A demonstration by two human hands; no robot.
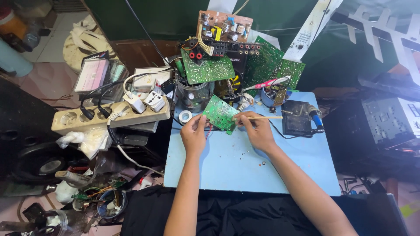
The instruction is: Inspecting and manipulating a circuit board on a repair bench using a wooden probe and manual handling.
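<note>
head view: your left hand pinches the lower left edge of a small green circuit board, grip closed on it, holding the board tilted just above the light blue counter. your right hand is closed around a thin pale stick, its tip touching the board's right edge. a roll of white tape lies on the counter just left of the board. a clear jar stands behind it, with larger green boards stacked upright beyond. a black soldering stand sits to the right, near the stick's far end. a beige power strip with plugs lies off the counter to the left.
</note>
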